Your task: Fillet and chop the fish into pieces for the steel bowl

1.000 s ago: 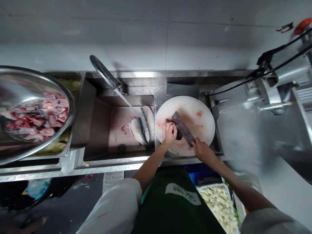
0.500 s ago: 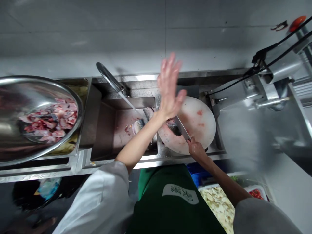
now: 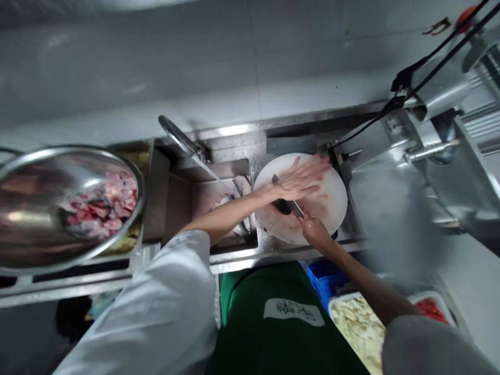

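Observation:
My left hand (image 3: 300, 179) is stretched out with its fingers apart over the round white cutting board (image 3: 332, 203); motion smears it a little. Nothing shows in its grasp. It passes above a knife (image 3: 296, 208), whose blade is partly hidden beneath it. Wrapped round the knife's handle is my right hand (image 3: 316, 233), low on the board. A dark piece of fish (image 3: 280, 207) lies on the board against the blade, partly covered by my left wrist. Reddish stains mark the board. More fish pieces (image 3: 245, 185) lie in the sink beside it, partly behind my left forearm.
Water runs from a curved tap (image 3: 177, 134) into the sink (image 3: 179, 200). On the left stands a large steel bowl (image 3: 31, 208) with cut fish pieces. A metal machine (image 3: 433, 151) with black cables is at right. Below the counter are a blue container (image 3: 326, 284) and trays of food.
My left hand has swung from above the board's left edge down and right across the board. My right hand stays on the knife. The camera view has shifted slightly.

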